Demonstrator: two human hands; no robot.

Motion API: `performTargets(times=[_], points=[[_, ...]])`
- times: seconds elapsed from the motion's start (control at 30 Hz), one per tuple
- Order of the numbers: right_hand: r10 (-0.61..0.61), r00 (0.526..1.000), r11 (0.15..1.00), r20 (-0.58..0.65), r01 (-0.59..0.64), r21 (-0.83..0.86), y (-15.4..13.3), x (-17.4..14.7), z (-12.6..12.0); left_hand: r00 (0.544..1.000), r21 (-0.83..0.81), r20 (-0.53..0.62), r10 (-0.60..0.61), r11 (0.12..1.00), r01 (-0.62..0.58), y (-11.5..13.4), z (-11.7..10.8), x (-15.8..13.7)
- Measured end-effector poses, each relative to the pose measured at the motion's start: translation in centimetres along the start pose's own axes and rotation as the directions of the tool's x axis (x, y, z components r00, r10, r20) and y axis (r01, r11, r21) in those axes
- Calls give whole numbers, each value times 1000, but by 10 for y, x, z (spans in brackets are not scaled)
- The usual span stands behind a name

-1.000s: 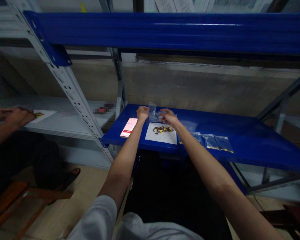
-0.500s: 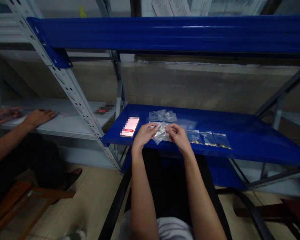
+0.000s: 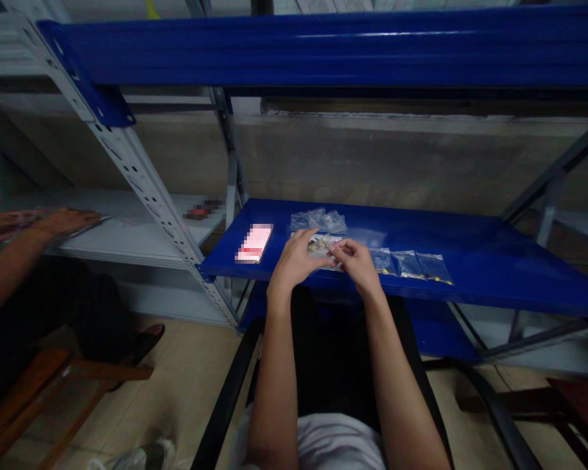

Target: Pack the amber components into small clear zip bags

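My left hand (image 3: 294, 261) is held over the near edge of the blue shelf board, thumb and fingers apart around a white patch, perhaps paper, with small pieces (image 3: 317, 245) on it. My right hand (image 3: 357, 262) is closed, its thumb and fingertips pinching a small clear plastic bag (image 3: 330, 240); much of the bag is hidden by the fingers. Right of it, several clear bags with small yellow bits in them (image 3: 406, 264) lie in a row. Behind my hands rests a loose pile of clear plastic bags (image 3: 318, 220).
A phone with a lit screen (image 3: 255, 243) lies left on the blue shelf (image 3: 494, 261). A blue crossbeam (image 3: 323, 52) spans above, and a perforated grey post (image 3: 142, 176) stands left. Past it, another person's hands (image 3: 63, 222) rest at a white shelf (image 3: 132, 245).
My left hand has let go of the clear bag and opened, shifting right. The white patch with small pieces now shows between my hands. The view has tilted slightly down.
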State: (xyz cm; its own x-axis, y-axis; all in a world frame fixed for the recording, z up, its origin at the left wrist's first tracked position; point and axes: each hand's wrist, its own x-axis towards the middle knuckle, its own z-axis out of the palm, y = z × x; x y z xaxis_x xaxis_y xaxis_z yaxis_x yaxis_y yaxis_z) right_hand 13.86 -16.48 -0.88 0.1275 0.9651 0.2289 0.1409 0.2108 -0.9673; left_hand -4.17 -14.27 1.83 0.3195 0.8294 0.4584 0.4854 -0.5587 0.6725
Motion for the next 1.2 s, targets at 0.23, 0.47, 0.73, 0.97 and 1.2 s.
performTargets(times=[0.23,0.47,0.73,0.97,1.2], points=[[-23,1000,1000,17,23,2,-1,-1,8,998,124,51,-34,992,27,3,21,3],[-22,997,1000,76,23,-7,-3,-3,6,998,73,54,-9,997,5,-4,15,4],[18,991,1000,129,-16,-18,0,-3,7,999,22,40,-32,999,31,-14,7,2],[-38,998,995,57,43,-91,18,9,16,995,76,-51,-85,993,89,-37,-9,-5],[-143,984,728,109,179,-662,35,28,48,975,80,-116,-192,976,202,-52,-24,-12]])
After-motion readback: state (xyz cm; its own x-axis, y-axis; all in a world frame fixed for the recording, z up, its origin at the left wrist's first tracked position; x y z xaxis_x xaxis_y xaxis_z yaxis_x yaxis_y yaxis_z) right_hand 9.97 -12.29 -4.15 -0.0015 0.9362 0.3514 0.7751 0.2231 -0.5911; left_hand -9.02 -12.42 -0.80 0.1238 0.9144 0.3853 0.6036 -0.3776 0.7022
